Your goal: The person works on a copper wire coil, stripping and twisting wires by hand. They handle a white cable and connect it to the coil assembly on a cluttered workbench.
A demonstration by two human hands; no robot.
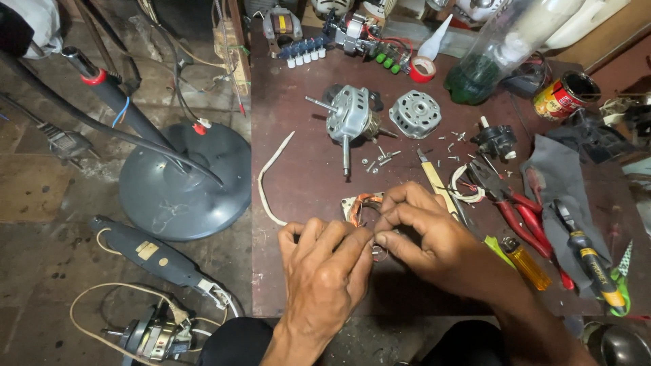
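Low in the middle of the frame, both hands meet over a dark brown table [305, 196]. The left hand [325, 268] and the right hand [424, 234] pinch thin wires on a small copper-wound motor coil [361, 207], which sits just above the fingers. Higher up lies a silver metal fan motor with a long shaft [349, 122]. To the right are red-handled pliers [515, 203].

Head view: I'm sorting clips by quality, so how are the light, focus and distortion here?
Head view: soft, even light on the table; both hands and the motor are sharp; the plastic bottle at the top edge shows glare; the wide lens bends the edges, and the bottom corners are darker.
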